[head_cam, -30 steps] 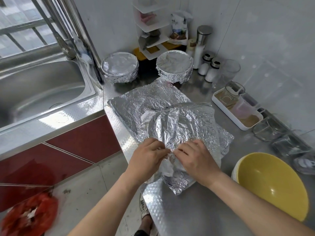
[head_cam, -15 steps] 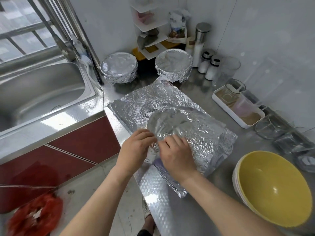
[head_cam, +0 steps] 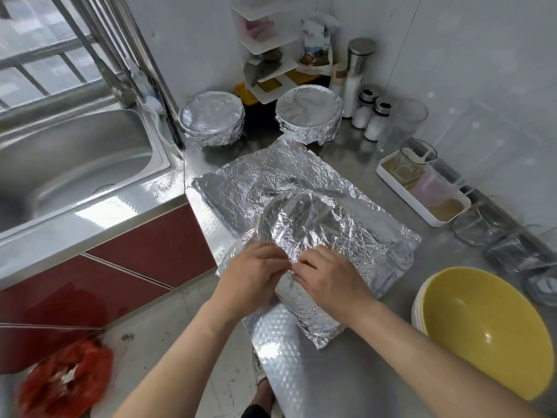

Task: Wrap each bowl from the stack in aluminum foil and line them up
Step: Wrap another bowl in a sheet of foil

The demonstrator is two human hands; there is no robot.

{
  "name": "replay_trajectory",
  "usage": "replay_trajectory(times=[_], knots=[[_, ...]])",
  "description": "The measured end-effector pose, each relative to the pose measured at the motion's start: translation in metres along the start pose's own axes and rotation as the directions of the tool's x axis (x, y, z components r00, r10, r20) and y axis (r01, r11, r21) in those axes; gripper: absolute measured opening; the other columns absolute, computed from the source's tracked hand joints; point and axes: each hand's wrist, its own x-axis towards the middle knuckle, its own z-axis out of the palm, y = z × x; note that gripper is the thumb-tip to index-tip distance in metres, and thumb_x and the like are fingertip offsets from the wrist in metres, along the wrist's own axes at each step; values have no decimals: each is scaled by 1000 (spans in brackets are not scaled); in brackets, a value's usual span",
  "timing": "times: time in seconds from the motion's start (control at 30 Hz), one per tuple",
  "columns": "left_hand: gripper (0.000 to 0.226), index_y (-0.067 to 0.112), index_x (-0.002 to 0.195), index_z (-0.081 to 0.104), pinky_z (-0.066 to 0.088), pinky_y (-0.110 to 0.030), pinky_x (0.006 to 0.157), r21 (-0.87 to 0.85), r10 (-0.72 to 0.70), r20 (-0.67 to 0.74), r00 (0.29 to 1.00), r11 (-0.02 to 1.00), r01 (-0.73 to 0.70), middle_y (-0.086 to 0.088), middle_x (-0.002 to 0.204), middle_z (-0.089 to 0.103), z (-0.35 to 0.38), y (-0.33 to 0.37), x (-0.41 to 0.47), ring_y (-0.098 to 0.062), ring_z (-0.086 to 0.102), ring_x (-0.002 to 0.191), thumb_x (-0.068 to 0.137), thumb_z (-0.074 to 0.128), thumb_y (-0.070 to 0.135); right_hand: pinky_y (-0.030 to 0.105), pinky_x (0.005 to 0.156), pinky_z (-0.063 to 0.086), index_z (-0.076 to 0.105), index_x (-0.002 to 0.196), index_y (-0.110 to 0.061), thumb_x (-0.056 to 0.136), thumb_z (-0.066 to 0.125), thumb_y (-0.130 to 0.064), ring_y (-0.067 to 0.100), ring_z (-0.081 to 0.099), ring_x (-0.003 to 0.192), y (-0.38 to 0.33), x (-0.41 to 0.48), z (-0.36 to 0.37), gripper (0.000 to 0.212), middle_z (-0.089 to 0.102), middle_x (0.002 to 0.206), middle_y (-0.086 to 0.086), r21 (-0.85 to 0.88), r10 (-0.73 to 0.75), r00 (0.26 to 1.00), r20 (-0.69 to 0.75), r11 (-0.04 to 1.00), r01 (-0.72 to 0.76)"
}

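A bowl under crinkled aluminum foil (head_cam: pixel 301 224) sits at the middle of the steel counter, on a wide foil sheet (head_cam: pixel 256 179) that spreads out behind it. My left hand (head_cam: pixel 250 276) and my right hand (head_cam: pixel 328 279) meet at the bowl's near rim, both pinching the foil edge there. Two foil-wrapped bowls stand at the back, one on the left (head_cam: pixel 211 117) and one on the right (head_cam: pixel 309 114). A stack of yellow bowls (head_cam: pixel 485 330) waits at the front right.
A steel sink (head_cam: pixel 69 164) fills the left. Shakers, a steel canister (head_cam: pixel 357 73) and a white corner shelf (head_cam: pixel 265 55) line the back wall. A white tray (head_cam: pixel 422 191) and glass containers (head_cam: pixel 482 227) run along the right wall. A red bag (head_cam: pixel 63 384) lies on the floor.
The foil has been folded down over the bowl, and its round rim now shows through. Both hands stayed together at the near edge, shifting a little left and then back.
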Motion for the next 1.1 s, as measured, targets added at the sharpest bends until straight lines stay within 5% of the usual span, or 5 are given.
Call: replay_trajectory(times=[0.27, 0.47, 0.73, 0.97, 1.1], knots=[[27, 18, 91, 76, 51, -24, 76, 38, -26, -1, 1000, 999, 26, 6, 95, 72, 4, -3, -1, -14, 61, 94, 83, 50, 22, 29, 58, 45, 66, 88, -9, 89, 47, -5, 21, 51, 70, -8, 2, 11, 20, 59, 80, 4, -45, -6, 991, -136, 999, -1], [21, 11, 92, 76, 57, -34, 78, 50, -100, -65, 993, 993, 103, 0, 97, 72, 7, -17, -3, -21, 66, 96, 75, 78, -1, 35, 67, 48, 67, 92, -15, 94, 48, -24, 20, 55, 78, -11, -2, 0, 21, 59, 89, 1, 28, 99, 989, -111, 995, -96], [13, 18, 96, 77, 51, -25, 79, -45, -20, -2, 1000, 999, 20, 6, 99, 71, 10, 2, -2, -15, 61, 95, 85, 71, 19, 30, 71, 42, 69, 91, -15, 82, 74, -15, 19, 55, 80, 1, -9, -1, 10, 61, 88, -1, -29, 64, 992, -110, 997, -67], [17, 14, 91, 77, 56, -31, 70, -23, -42, -57, 997, 999, 40, 5, 93, 72, 18, -1, 0, -17, 63, 89, 76, 80, 6, 32, 66, 44, 65, 88, -12, 82, 70, -5, 21, 53, 74, 0, -5, 13, 11, 60, 84, 2, -71, 61, 985, -159, 995, -73], [21, 13, 90, 76, 55, -34, 82, 1, -44, -142, 989, 999, 45, 3, 96, 72, 20, -2, 1, -18, 62, 98, 77, 72, -4, 31, 68, 33, 65, 82, -14, 84, 67, -6, 21, 51, 70, -9, 1, 12, 8, 59, 78, 1, -121, 96, 967, -237, 984, -127]])
